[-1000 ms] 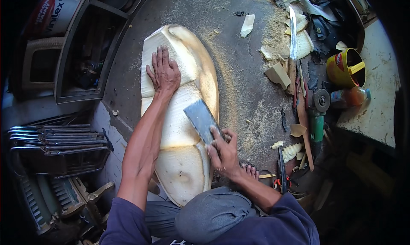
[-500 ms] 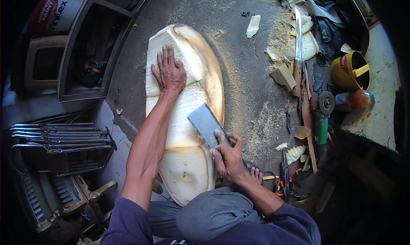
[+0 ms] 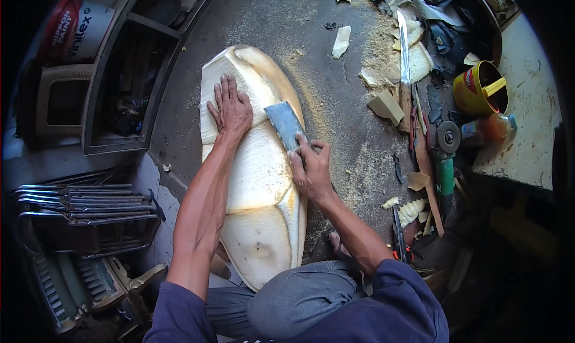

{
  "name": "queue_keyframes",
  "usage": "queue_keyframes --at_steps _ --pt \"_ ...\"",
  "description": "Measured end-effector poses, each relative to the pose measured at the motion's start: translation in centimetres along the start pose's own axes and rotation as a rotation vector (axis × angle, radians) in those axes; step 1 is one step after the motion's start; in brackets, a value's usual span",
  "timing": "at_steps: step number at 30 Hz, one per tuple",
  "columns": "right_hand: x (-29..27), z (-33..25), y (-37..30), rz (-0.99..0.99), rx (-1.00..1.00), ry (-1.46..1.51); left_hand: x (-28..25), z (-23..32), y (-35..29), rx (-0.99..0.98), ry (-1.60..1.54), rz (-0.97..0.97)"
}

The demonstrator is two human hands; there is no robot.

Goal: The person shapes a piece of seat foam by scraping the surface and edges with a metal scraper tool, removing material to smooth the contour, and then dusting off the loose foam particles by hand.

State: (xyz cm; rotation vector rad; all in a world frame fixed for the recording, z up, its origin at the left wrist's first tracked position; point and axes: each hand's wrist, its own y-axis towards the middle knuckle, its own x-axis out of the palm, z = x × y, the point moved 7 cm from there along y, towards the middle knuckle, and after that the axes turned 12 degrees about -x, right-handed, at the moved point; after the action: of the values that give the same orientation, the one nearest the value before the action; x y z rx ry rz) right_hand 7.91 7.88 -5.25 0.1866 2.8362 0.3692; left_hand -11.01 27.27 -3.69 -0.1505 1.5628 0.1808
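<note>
A large pale carved wooden slab (image 3: 257,181), oval and ridged, lies lengthwise on the concrete floor in front of my knees. My left hand (image 3: 229,108) rests flat on its upper part, fingers spread. My right hand (image 3: 309,168) grips the handle of a broad grey cleaver-like blade (image 3: 286,124), whose flat face lies against the slab's right edge, just right of my left hand.
Sawdust and wood offcuts (image 3: 386,106) litter the floor to the right. A long knife (image 3: 405,55), a green angle grinder (image 3: 445,163), a yellow tin (image 3: 479,88) and hand tools lie at right. A dark shelf unit (image 3: 129,73), a paint bucket (image 3: 75,29) and stacked metal racks (image 3: 84,205) stand left.
My right hand has pushed the blade up along the slab's right edge, away from my body and closer to my left hand, which has stayed pressed on the wood.
</note>
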Motion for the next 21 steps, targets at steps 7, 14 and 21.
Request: queue_keyframes --at_steps 7,14,21 --pt "-0.6 -5.3 -7.9 -0.054 -0.128 0.128 -0.3 -1.9 1.1 0.012 0.062 -0.06" --pt "-0.1 2.6 1.3 0.036 0.105 0.059 0.8 -0.4 0.5 0.007 0.047 -0.115" --pt "-1.8 -5.6 -9.9 -0.095 -0.094 0.124 -0.2 -0.7 0.8 0.011 0.091 -0.057"
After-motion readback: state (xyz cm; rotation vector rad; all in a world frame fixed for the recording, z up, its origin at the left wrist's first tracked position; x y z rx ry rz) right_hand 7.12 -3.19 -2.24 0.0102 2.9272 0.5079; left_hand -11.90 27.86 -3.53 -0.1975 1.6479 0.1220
